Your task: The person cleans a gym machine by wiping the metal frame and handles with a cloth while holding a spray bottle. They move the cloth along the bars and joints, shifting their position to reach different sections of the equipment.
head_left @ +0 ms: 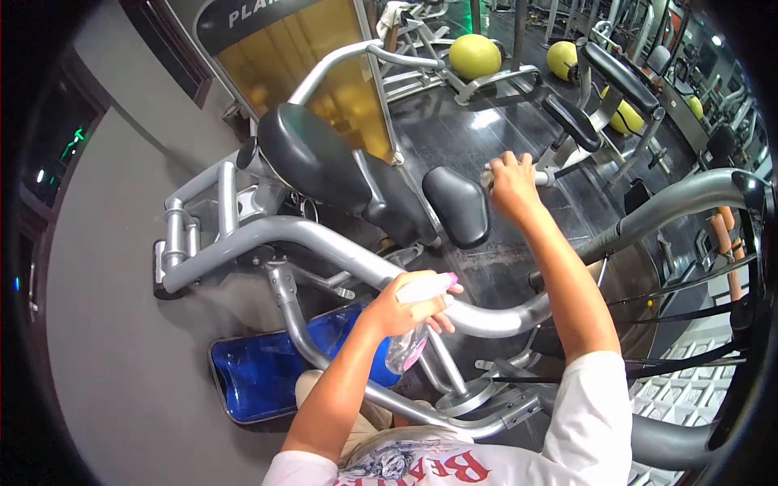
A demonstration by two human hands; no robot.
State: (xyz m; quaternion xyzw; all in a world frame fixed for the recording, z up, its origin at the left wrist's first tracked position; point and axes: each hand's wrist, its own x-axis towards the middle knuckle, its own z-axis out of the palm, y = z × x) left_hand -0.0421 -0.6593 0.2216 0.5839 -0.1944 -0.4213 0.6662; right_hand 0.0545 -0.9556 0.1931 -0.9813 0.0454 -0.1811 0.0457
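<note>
White T-shirt (519, 458) sits nearest the camera, along the bottom edge, both forearms reaching out from it. Our left hand (403, 306) is curled round the neck of a spray bottle (403, 350), fingertips showing past its far side. White head with pink nozzle tip points right in the view; clear body hangs below the palm, leaning down-left, so its long axis is steep. Bottle and hand are in front of the bent silver tube (340, 251); whether they touch it, we can't tell.

Our right hand (512, 186) is stretched farther out, fingers bent over, with a pale piece (487, 176) showing at their left side. Cloth or bar end? Can't tell, nor how firmly it's gripped.

Key relation: the small black pad (458, 206) lies just left of the right hand and a little closer to our body, long axis slanting upper left to lower right. Right hand is clearly the nearer one; left hand and bottle are lower in the view, with a gap between. Nozzle aims across below the pad rather than at it.

Also logged: big black seat (312, 158) beyond the tube, blue padded board (259, 368) low at left.
</note>
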